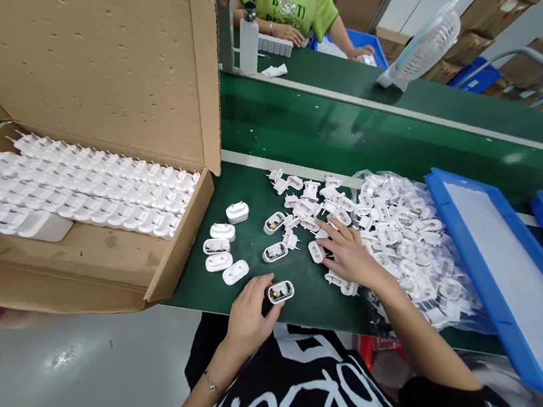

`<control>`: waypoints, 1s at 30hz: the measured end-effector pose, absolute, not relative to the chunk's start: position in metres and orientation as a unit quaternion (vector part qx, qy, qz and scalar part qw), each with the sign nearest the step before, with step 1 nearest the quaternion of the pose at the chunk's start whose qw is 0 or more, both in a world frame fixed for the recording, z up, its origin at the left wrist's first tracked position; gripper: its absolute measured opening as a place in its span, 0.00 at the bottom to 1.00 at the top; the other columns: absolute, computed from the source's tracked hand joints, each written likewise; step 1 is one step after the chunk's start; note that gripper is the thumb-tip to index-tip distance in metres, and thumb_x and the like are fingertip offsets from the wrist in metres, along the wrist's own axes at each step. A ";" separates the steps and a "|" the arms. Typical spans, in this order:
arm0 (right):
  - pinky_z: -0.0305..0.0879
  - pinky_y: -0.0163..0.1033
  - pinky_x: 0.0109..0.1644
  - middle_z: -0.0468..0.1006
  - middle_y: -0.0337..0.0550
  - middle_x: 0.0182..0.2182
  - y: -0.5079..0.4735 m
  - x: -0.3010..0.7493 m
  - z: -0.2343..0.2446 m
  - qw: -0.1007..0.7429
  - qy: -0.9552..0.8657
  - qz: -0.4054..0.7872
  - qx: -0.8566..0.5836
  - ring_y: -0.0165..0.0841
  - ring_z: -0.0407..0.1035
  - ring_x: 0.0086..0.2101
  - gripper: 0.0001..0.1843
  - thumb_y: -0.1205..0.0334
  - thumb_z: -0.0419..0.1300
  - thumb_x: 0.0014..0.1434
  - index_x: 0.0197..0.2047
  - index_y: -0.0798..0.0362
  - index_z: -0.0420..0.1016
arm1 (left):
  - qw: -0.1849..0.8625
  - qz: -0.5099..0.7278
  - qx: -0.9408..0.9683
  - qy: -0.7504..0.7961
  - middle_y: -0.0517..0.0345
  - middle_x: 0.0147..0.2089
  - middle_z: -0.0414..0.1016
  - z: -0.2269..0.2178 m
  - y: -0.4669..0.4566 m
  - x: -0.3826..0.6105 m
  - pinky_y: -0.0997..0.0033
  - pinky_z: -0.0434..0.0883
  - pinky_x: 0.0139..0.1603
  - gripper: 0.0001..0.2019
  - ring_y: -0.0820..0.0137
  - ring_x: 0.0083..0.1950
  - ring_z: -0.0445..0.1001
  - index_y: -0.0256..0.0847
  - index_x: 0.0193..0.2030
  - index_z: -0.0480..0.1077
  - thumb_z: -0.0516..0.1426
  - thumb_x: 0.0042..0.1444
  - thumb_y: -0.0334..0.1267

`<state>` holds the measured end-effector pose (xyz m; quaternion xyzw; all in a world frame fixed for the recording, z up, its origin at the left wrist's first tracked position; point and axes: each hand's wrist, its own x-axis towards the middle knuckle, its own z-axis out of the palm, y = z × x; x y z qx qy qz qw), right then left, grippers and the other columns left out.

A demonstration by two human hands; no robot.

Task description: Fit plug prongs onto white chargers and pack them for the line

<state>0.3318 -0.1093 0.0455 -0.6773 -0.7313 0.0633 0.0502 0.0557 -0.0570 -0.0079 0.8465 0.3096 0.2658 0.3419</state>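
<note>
Just right of left hand (249, 313): open white casing (280, 292), left end pinched.

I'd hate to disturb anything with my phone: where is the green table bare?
Bare green table shows between the casing in the left hand and the loose pieces below the right hand. Another strip separates the five grouped casings from two open ones. Around the right hand and the bagged heap, it's crowded.

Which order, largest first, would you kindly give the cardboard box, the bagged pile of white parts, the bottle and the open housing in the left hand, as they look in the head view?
1. Cardboard box
2. Bagged pile
3. Bottle, though farther off
4. Open housing in the left hand
</note>
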 end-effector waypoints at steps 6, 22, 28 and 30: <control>0.63 0.49 0.43 0.76 0.51 0.38 -0.116 0.293 0.073 0.130 -0.715 0.115 -0.678 0.42 0.70 0.36 0.11 0.69 0.45 0.64 0.48 0.54 0.63 | 0.371 0.258 0.838 0.305 0.52 0.46 0.71 -0.002 -0.054 0.056 0.67 0.73 0.45 0.10 0.66 0.46 0.73 0.42 0.48 0.66 0.55 0.59 0.36; 0.68 0.44 0.48 0.75 0.46 0.44 -0.122 0.231 0.069 0.328 -0.663 0.235 -0.630 0.37 0.70 0.45 0.10 0.68 0.54 0.63 0.46 0.48 0.69 | 0.400 0.243 0.837 0.284 0.52 0.46 0.70 -0.003 -0.051 0.055 0.68 0.71 0.45 0.10 0.67 0.45 0.71 0.42 0.49 0.65 0.54 0.60 0.36; 0.68 0.46 0.47 0.77 0.45 0.43 -0.115 0.226 0.067 0.286 -0.692 0.263 -0.608 0.37 0.70 0.44 0.10 0.67 0.54 0.65 0.47 0.48 0.72 | 0.396 0.252 0.836 0.284 0.52 0.45 0.70 -0.002 -0.052 0.056 0.68 0.71 0.44 0.09 0.67 0.45 0.72 0.41 0.48 0.65 0.54 0.60 0.36; 0.67 0.45 0.47 0.77 0.45 0.43 -0.114 0.226 0.068 0.271 -0.693 0.262 -0.615 0.38 0.70 0.43 0.10 0.68 0.54 0.64 0.46 0.50 0.73 | 0.395 0.254 0.835 0.285 0.53 0.45 0.70 -0.003 -0.052 0.056 0.69 0.71 0.44 0.09 0.67 0.44 0.71 0.41 0.48 0.65 0.54 0.60 0.36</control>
